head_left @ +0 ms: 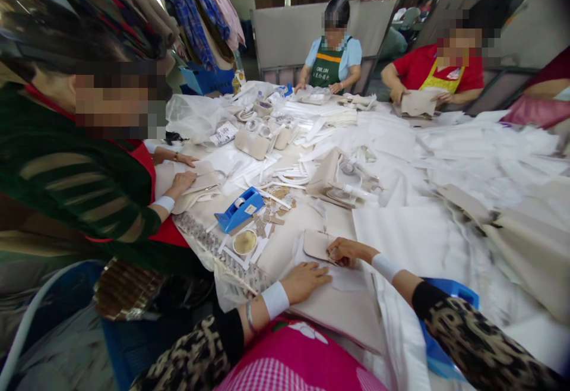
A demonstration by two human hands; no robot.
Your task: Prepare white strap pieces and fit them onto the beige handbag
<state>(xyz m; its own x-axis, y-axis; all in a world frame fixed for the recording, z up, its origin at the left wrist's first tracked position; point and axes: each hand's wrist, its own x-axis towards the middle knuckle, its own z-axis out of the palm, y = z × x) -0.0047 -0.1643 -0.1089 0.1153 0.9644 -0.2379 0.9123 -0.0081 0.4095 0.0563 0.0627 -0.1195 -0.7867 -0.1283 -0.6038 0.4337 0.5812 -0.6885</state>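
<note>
Flat on a beige bag panel (345, 311) in front of me lies my left hand (305, 282), its fingers spread toward the right. My right hand (347, 251) is closed at the edge of a small beige flap (317, 244); what its fingers pinch is too small to make out. White sheet material lies under and beside the panel. Beyond my left hand are a round tin of yellowish paste (244, 242) and a blue tape dispenser (240, 209) among brown card scraps.
A person in a red apron works at the left with hands (180, 183) on beige pieces. Two more people sit across the table. White sheets (401, 236) and beige bags (327, 177) cover much of it. A blue object (449, 290) lies beneath my right forearm.
</note>
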